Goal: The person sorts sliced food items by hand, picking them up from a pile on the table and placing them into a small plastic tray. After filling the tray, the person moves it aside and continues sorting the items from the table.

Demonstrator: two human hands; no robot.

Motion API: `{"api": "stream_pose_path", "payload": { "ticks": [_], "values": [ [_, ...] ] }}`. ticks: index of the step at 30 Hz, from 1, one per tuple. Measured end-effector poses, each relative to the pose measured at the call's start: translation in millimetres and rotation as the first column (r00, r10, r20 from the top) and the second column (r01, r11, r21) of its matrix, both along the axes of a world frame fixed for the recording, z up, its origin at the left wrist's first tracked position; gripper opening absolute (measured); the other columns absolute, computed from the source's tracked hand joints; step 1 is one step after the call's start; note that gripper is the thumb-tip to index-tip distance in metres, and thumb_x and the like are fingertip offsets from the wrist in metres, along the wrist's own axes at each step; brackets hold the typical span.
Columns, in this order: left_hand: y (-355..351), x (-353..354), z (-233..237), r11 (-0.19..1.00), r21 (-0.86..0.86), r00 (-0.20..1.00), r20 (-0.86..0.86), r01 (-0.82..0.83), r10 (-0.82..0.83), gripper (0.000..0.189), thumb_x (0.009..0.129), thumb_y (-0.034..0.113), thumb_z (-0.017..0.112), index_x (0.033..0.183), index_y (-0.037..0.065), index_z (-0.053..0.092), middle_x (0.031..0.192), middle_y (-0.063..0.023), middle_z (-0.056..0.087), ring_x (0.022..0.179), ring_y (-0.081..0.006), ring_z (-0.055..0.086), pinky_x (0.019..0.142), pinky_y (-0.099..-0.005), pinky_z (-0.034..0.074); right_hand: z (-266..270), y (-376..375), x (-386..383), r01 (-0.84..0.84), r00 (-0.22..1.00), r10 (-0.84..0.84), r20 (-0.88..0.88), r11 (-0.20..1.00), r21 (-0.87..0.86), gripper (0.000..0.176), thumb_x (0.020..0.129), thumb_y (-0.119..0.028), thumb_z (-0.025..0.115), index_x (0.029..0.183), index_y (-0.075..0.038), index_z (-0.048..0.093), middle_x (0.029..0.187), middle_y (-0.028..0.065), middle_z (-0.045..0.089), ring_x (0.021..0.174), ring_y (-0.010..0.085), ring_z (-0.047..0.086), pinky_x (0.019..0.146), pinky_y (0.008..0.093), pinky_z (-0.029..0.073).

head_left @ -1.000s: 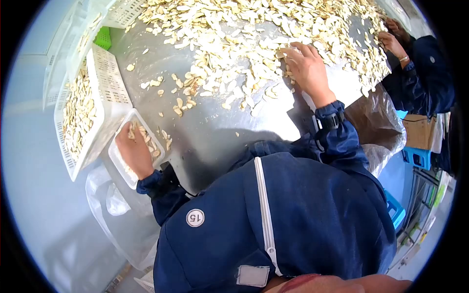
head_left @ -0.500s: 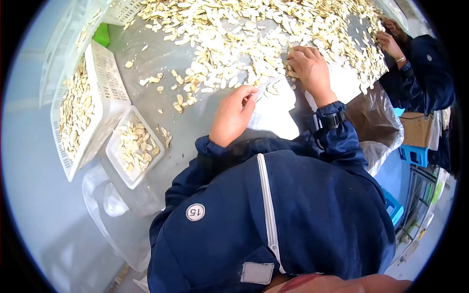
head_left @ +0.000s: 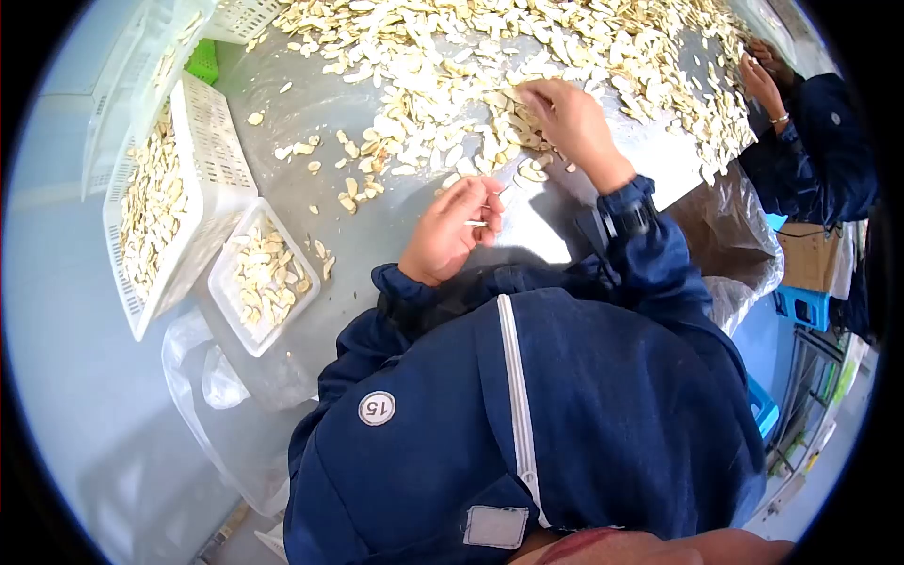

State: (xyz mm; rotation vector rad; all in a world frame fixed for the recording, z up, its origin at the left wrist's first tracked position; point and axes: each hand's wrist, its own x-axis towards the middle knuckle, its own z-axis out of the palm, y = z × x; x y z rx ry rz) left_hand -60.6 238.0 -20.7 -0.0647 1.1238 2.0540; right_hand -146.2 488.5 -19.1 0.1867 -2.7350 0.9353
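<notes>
While the navy jacket [head_left: 414,424] fills the near part of the view, both hands are raised above the metal tabletop [head_left: 363,250]. Left hand [head_left: 450,229]: fingers curled partly closed, a thin pale piece [head_left: 476,223] between them. Right hand [head_left: 574,125]: fingers bent, partly open, at the near edge of the loose slices [head_left: 424,56]; cannot tell whether they grip any.

Small white tray [head_left: 223,282], left of the left hand, contains slices; a few more lie just outside its rim. Perforated white crate [head_left: 222,141] is beside the tray, also containing slices. Right side: clear plastic bag [head_left: 749,247] near the tabletop edge.

Main spread of slices covers the far tabletop. Co-worker's hand [head_left: 761,87] is at its far right edge, well apart from the right hand.
</notes>
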Motion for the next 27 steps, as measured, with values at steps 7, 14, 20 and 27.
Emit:
{"api": "stream_pose_path", "payload": {
  "ticks": [7,14,20,27],
  "values": [
    [-7,4,-9,0.958,0.137,0.965,0.108,-0.251,0.238,0.028,0.107,0.003,0.054,0.134,-0.003,0.058,0.112,-0.0079,0.062,0.095,-0.0150,0.060,0.087,-0.0265,0.052,-13,5,-5,0.021,0.999,-0.027,0.028,0.979,0.201,0.028,0.096,-0.037,0.068,0.113,-0.016,0.077,0.102,0.0079,0.074,0.097,0.0325,0.071,0.082,0.0442,0.058],
    [-20,5,-7,0.945,0.185,0.956,0.173,-0.268,0.237,0.032,0.110,0.010,0.050,0.139,-0.002,0.053,0.136,-0.0187,0.062,0.135,-0.0339,0.058,0.116,-0.0469,0.048,27,-7,46,-0.037,0.935,0.124,0.333,0.966,-0.258,0.023,0.100,-0.028,0.069,0.113,-0.010,0.076,0.103,0.0135,0.076,0.088,0.0354,0.073,0.077,0.0401,0.058],
    [-31,13,-41,0.890,0.387,0.935,0.339,-0.241,0.106,0.031,0.114,0.023,0.045,0.134,0.003,0.055,0.122,-0.0123,0.063,0.111,-0.0244,0.063,0.097,-0.0376,0.056,5,-16,79,-0.397,0.918,0.396,0.033,0.918,0.003,0.029,0.086,-0.022,0.080,0.112,-0.013,0.075,0.107,0.0082,0.072,0.104,0.0325,0.065,0.093,0.0425,0.053],
    [-44,22,-41,0.782,0.506,0.841,0.539,-0.363,0.042,0.024,0.114,0.012,0.043,0.131,0.002,0.055,0.104,-0.0069,0.058,0.077,-0.0119,0.058,0.056,-0.0223,0.053,-8,4,78,-0.272,0.952,0.294,-0.081,0.938,0.215,0.008,0.089,-0.015,0.072,0.094,-0.008,0.071,0.096,0.0088,0.069,0.091,0.0300,0.064,0.084,0.0415,0.054]
  ]
}}
